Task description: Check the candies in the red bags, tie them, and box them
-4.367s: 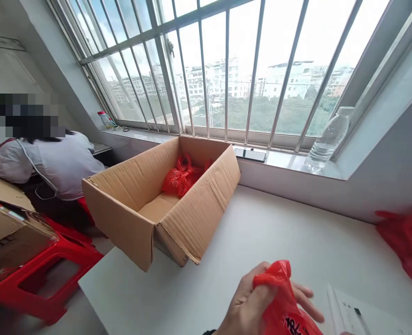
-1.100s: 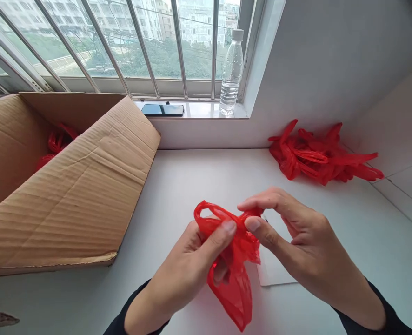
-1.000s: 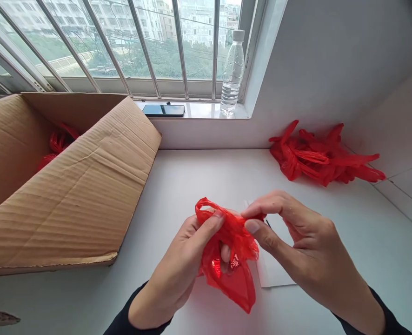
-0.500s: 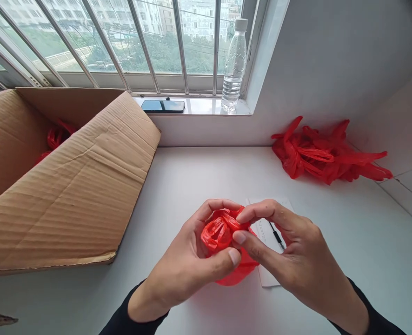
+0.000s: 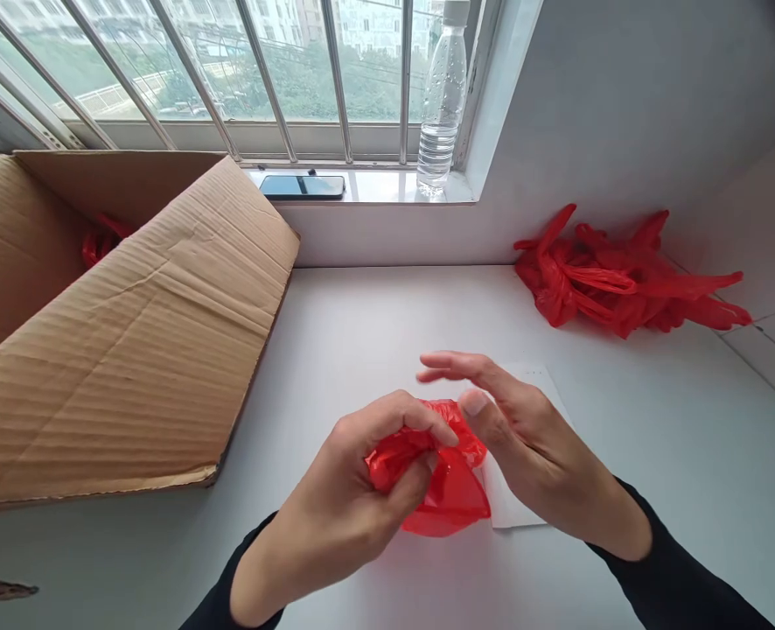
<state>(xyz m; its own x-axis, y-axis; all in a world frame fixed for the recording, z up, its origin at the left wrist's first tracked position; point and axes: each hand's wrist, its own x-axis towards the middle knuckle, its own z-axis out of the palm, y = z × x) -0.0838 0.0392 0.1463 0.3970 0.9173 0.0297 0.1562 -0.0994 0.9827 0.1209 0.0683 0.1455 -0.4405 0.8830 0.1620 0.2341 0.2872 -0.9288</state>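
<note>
Bunched in my left hand (image 5: pixel 374 490) is a red plastic bag (image 5: pixel 450 499), gripped between the thumb and curled fingers. Its loose part spreads out below and to the right, above the white table. My right hand (image 5: pixel 519 437) hovers just right of the bag, fingers stretched and thumb apart, with nothing held in it. Partly under that hand lies a white sheet of paper (image 5: pixel 515 507). More crumpled red plastic bags (image 5: pixel 624 276) lie in a heap at the back right, against the wall.
A large open cardboard box (image 5: pixel 144 350) stands at the left, with red plastic (image 5: pixel 102 241) inside. On the window sill are a phone (image 5: pixel 302 186) and a clear water bottle (image 5: pixel 441 114). Metal bars (image 5: pixel 266 79) cross the window. A brown pointed object (image 5: pixel 0 591) shows at lower left.
My right hand has let go of the bag and opened, moving slightly away. My left fingers have closed more tightly over the bunched part. The view has tilted down slightly.
</note>
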